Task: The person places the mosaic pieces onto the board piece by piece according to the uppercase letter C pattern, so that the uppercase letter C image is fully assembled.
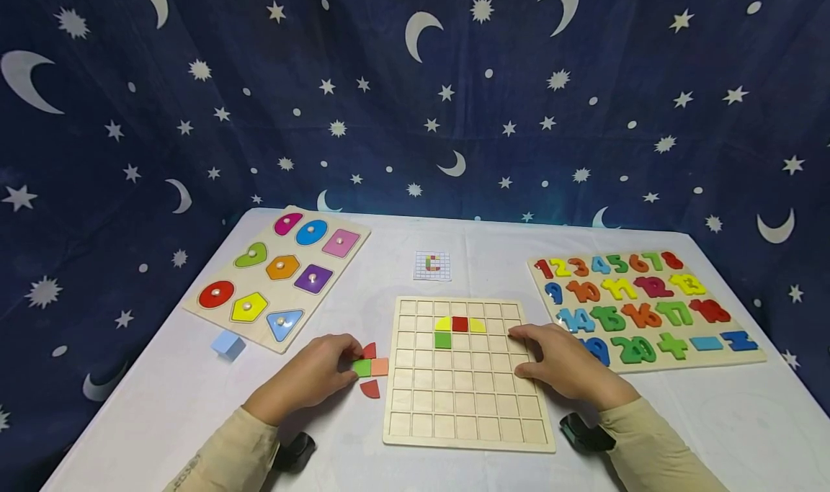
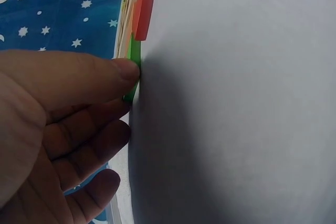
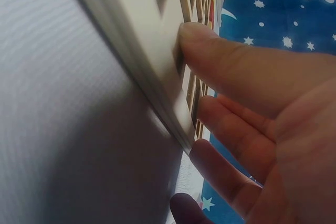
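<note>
Left of the wooden grid board (image 1: 470,405), my left hand (image 1: 318,369) pinches a green square tile (image 1: 362,367) between thumb and fingers, low at the tablecloth. Against that tile lies an orange square tile (image 1: 380,367), with red quarter-round tiles (image 1: 369,389) above and below. My right hand (image 1: 564,359) rests on the board's right edge, thumb and fingertips spread over the grid. Set in the upper cells are a red square (image 1: 460,324) between two yellow quarter-rounds (image 1: 477,325) and a green square (image 1: 443,341) below the left one.
A small pattern card (image 1: 431,266) lies beyond the board. At the left are a knobbed shape puzzle (image 1: 266,267) and a blue block (image 1: 228,346). A number puzzle (image 1: 648,366) lies at the right, just past my right hand. A starry cloth hangs behind.
</note>
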Demonstrator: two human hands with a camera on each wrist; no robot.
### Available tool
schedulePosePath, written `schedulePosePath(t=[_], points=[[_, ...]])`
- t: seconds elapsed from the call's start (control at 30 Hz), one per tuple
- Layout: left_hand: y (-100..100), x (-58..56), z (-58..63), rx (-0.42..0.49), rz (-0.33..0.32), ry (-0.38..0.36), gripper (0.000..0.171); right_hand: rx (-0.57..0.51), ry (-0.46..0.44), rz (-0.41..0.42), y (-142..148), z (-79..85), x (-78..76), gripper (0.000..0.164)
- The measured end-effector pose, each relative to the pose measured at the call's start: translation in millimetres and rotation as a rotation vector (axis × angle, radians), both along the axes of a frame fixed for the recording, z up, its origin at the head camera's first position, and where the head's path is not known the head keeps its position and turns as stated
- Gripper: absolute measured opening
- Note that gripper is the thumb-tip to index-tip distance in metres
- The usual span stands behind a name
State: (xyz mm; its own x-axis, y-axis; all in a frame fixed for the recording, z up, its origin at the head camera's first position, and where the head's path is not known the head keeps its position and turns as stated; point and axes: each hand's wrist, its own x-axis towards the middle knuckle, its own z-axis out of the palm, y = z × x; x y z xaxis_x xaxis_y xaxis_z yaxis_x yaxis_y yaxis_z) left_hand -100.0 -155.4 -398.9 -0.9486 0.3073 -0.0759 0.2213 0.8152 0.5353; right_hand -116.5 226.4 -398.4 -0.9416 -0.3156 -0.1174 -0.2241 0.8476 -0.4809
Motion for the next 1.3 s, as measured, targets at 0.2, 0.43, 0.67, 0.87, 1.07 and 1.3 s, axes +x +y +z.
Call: schedulePosePath(t=[0.2, 0.43, 0.67, 0.87, 1.07, 1.3], points=[[-3.9, 0.4, 6.6, -0.024, 0.023, -0.021, 0.028, 0.0, -0.003, 0.001, -0.2, 0.0, 0.2, 0.059], [-7.8, -0.6, 16.3, -0.034, 0.032, -0.012, 0.028, 0.004, 0.001, 0.006, 0.4, 0.7, 0.8, 0.059], [-5.2, -2.6, 23.2, -0.013, 0.009, 0.02, 0.026, 0.005, 0.007, 0.006, 0.4, 0.1, -0.3, 0.058], [-2.8, -3.7, 29.6, -0.025, 0.016, 0.011, 0.028, 0.003, 0.0, 0.011, -0.8, 1.7, 0.0, 0.059], [1.0, -3.8, 35.2, -0.029, 0.005, 0.025, 0.027, 0.005, -0.01, 0.007, -0.9, 1.8, 0.1, 0.059], [7.5, -3.9, 40.4, -0.027, -0.005, 0.043, 0.026, 0.001, -0.016, 0.004, -0.6, 1.8, 1.8, 0.059]])
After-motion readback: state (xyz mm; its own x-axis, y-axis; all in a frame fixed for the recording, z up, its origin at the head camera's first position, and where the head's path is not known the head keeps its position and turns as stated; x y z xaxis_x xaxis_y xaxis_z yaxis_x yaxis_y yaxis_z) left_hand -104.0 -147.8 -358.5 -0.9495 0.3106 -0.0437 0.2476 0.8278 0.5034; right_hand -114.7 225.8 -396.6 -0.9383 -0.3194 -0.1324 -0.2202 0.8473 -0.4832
